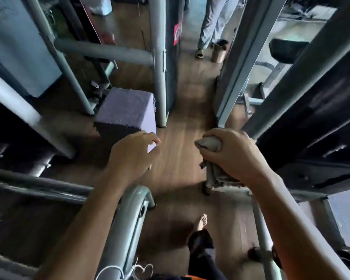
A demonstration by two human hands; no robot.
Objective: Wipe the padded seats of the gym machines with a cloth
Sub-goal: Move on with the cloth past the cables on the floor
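My right hand [233, 153] is closed around a bunched grey cloth [209, 144], whose loose end hangs below the fist over the wooden floor. My left hand [132, 153] hovers beside it with fingers slightly curled and apart, holding nothing. A black padded seat [287, 50] shows at the far right behind grey machine posts. Dark padded parts of a machine [319, 126] run along the right side, close to my right hand. I am standing in a narrow aisle between the machines.
Grey steel machine frames [160, 77] stand on both sides. A purple carpeted block [127, 110] sits on the floor just beyond my left hand. A curved grey tube [129, 215] lies under my left forearm. Another person's legs [212, 27] and a small bin [219, 50] are ahead.
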